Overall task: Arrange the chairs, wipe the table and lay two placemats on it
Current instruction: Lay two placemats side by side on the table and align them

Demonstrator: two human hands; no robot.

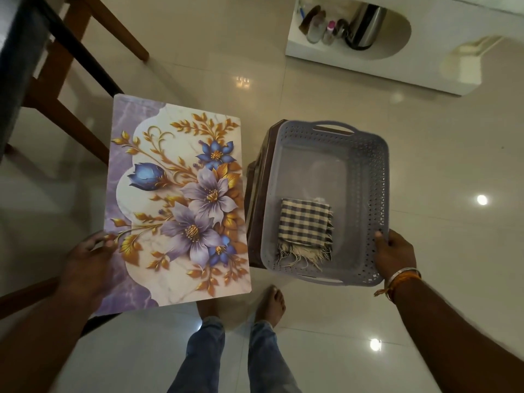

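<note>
My left hand [85, 265] grips the near left edge of a floral placemat [175, 199], purple and white with gold leaves, held flat above the floor. Whether more than one mat is in the stack I cannot tell. My right hand [395, 255] holds the right rim of a grey perforated plastic basket [371, 171]. Inside the basket lies a folded blue-and-white checked cloth [304, 222] with a frayed fringe. The basket rests on a brown stool [255, 194]. The dark table edge [17, 66] is at the far left.
Wooden table or chair legs [71, 103] stand at the upper left, and another wooden bar [25, 296] crosses at the lower left. A white low shelf [368, 69] with bottles and a steel kettle [365, 26] sits at the top right. My bare feet [269, 304] stand on glossy tiles.
</note>
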